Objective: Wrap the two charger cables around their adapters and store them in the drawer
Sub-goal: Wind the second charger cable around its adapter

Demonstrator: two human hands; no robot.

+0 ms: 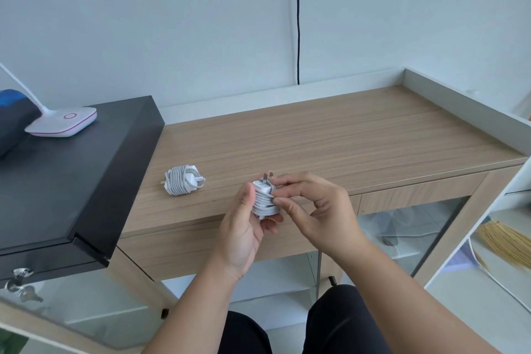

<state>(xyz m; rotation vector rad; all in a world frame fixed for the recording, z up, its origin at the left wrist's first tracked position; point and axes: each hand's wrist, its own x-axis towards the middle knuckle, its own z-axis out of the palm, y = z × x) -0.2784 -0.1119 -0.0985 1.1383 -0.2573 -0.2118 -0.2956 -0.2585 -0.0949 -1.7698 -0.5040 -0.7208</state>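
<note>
One white charger adapter (184, 179) lies on the wooden desk (330, 141), its cable coiled around it and the plug end sticking out to the right. A second white adapter (263, 196), prongs up and cable coiled around its body, is held above the desk's front edge. My left hand (244, 224) grips it from the left and below. My right hand (313, 207) pinches the cable against the adapter's right side with thumb and fingertips. Two closed drawer fronts (413, 195) run below the desk top.
A black cabinet (71, 181) stands at the left with a white lamp base (63, 122) on it and keys (21, 282) in its lock. A black cord (298, 17) hangs down the wall. White shelves (505, 224) and a straw broom (502, 241) are at the right.
</note>
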